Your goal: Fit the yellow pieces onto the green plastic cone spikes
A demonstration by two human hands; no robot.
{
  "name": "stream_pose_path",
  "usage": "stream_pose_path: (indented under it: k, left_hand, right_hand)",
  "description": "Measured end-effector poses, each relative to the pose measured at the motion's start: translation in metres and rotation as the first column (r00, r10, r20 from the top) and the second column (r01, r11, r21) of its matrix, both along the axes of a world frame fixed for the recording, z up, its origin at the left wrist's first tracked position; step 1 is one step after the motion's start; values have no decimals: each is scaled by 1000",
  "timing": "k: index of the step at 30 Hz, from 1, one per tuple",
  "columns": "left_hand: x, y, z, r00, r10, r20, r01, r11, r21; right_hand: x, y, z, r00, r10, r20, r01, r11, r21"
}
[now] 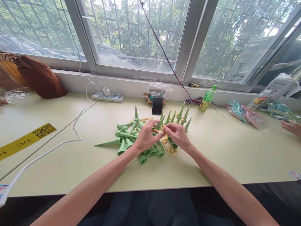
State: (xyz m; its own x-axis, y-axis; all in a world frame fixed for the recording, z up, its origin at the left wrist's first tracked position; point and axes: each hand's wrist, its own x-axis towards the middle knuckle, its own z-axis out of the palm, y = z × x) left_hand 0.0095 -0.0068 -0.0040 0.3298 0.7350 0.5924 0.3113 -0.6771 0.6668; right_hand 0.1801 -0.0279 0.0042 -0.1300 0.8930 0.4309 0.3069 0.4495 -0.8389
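Over a pile of green plastic cones (127,135) on the pale table, my left hand (148,134) is closed on a green cone (160,123) that points up. Beside it my right hand (176,134) pinches a small yellow piece (163,129) against that cone. Small yellow pieces (174,151) lie scattered under and below my right hand. Several green spikes (184,116) stand upright behind my right hand, some with yellow pieces at their sides. My fingers partly hide the held parts.
A phone (157,105) leans on a small box behind the pile. A power strip (108,97), a green bottle (208,98) and a brown bag (39,77) stand near the window. Bagged pink and teal items (244,114) lie right, near another person's hand (291,127).
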Motion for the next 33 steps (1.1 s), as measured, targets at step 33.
stream_pose_path:
  k: [33]
  left_hand:
    - [0,-2,0,1000,-17,25,16,999,30]
  right_hand:
    - [-1,4,-3,993,74,-95,-83,992,-92]
